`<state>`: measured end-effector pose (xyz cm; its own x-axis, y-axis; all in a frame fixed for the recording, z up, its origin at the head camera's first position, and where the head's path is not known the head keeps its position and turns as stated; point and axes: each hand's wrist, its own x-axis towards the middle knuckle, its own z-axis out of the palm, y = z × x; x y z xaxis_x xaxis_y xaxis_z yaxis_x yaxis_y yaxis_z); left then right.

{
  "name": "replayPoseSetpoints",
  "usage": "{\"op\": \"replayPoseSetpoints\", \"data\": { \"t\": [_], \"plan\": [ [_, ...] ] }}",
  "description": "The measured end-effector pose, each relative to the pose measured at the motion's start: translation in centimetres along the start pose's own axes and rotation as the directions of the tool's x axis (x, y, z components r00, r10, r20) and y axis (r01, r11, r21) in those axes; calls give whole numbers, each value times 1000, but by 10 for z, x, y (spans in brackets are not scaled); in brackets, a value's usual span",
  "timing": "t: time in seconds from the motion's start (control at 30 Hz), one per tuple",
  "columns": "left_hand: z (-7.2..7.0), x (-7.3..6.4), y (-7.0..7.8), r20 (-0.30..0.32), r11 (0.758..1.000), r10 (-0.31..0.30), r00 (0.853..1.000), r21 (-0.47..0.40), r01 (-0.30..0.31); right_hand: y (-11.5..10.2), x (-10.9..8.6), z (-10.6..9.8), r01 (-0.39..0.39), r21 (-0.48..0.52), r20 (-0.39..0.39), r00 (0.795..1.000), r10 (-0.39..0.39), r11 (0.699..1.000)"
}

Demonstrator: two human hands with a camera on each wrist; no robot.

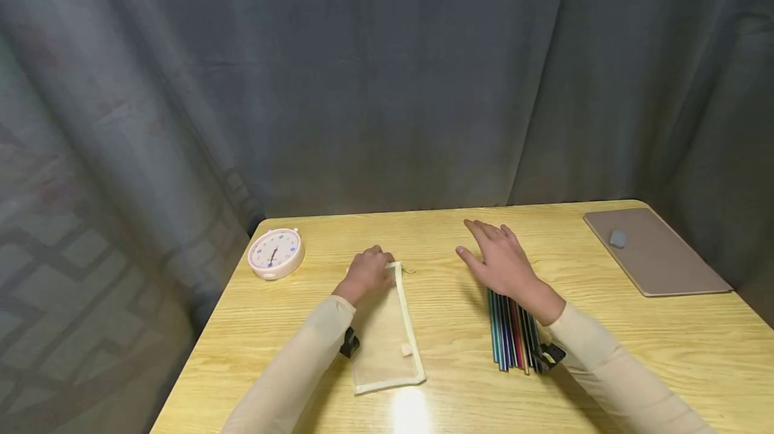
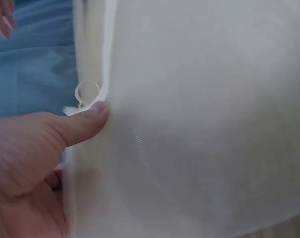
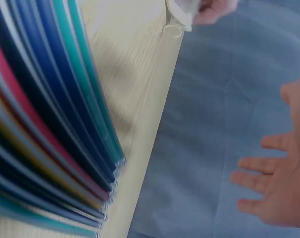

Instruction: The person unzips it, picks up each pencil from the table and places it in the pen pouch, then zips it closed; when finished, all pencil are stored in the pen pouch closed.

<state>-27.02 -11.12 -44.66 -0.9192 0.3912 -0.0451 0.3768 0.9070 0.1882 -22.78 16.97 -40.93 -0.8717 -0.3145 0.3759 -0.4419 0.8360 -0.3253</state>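
Observation:
My left hand (image 1: 367,274) pinches the far end of a pale, see-through zip pouch (image 1: 387,346), which lies flat on the table. In the left wrist view the thumb (image 2: 85,124) presses on the pouch's edge beside a ring-shaped zip pull (image 2: 87,92). To the right, my right hand (image 1: 502,263) is raised with its fingers spread and holds nothing. Under its wrist lies a row of slim coloured sticks (image 1: 514,340) that look like pencils, side by side in teal, blue, red, gold and dark tones. The right wrist view shows their far ends close up.
A pink round clock (image 1: 275,254) sits at the table's far left. At the far right a brownish flat board (image 1: 659,252) carries a small grey block (image 1: 617,239). Grey curtains (image 1: 387,84) hang behind the wooden table (image 1: 453,380).

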Motion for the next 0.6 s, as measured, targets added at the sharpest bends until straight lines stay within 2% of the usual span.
{"op": "replayPoseSetpoints", "data": {
  "t": [0.17,0.37,0.5,0.6],
  "plan": [
    [-10,-4,7,-55,984,67,996,-163,-75,-15,-1,8,75,131,-20,997,-73,988],
    [-26,-8,23,-63,924,132,989,-354,-146,-37,1,13,86,290,43,994,-103,953],
    [-33,-9,32,-98,892,192,977,-397,-215,-46,2,20,72,362,81,991,-108,929],
    [-34,-11,35,-131,881,223,966,-396,-257,-49,0,25,76,404,55,993,-107,911]
  ]
}}
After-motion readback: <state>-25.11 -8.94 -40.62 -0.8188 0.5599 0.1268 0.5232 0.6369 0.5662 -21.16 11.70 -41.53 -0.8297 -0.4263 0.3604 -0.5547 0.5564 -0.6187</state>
